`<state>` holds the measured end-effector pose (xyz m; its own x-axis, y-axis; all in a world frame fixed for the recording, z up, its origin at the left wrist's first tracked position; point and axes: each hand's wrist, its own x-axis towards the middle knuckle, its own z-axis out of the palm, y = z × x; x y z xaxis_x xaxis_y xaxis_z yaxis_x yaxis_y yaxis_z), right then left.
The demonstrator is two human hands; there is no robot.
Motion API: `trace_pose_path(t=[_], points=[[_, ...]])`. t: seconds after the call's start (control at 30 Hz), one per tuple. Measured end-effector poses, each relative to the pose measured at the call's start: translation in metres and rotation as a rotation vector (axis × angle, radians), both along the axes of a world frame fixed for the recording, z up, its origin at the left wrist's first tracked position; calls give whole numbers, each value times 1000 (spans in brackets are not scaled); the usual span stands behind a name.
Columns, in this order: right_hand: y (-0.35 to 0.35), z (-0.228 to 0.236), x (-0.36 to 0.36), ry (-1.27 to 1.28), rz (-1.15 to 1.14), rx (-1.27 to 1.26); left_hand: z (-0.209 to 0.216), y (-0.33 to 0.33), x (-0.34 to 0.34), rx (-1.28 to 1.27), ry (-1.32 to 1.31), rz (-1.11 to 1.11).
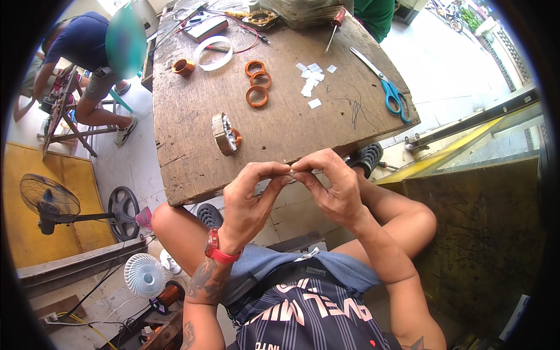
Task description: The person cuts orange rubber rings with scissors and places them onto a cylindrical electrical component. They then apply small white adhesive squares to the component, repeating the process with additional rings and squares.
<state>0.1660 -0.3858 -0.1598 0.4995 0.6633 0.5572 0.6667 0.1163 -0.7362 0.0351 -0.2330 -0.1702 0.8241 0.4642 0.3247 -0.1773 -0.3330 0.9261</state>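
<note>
My left hand (249,189) and my right hand (333,188) meet in front of the wooden table's (280,125) near edge. Thumbs and forefingers of both are pinched together, fingertips almost touching, around something small and pale that I cannot make out. Beyond my left hand, a ring-shaped metal core (221,135) stands on edge with a copper coil (236,137) against it. Farther back lie three copper wire rings (257,96) in a row. Small white rectangular slips (313,76) are scattered beyond my right hand, beside loose dark threads (357,108).
Blue-handled scissors (392,96) and a red screwdriver (337,22) lie at the right. A copper-wound bobbin (183,67), white band (213,53) and meter with leads (205,28) sit at far left. Fans (51,201) stand on the left floor; a person (87,49) bends behind.
</note>
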Motion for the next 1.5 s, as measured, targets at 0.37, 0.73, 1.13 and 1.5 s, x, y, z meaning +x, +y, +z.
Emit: trace_pose_path(t=[0.37,0.73,1.13,1.5], points=[[6,-1,0,68,-6,-6,9,-2,-3,185,35,114],[6,-9,-11,88,99,-21,5,-7,-26,-270,144,53],[78,-12,26,180,-53,-29,4,50,-41,623,326,581],[122,-21,31,30,169,-238,-7,68,-18,406,460,474]])
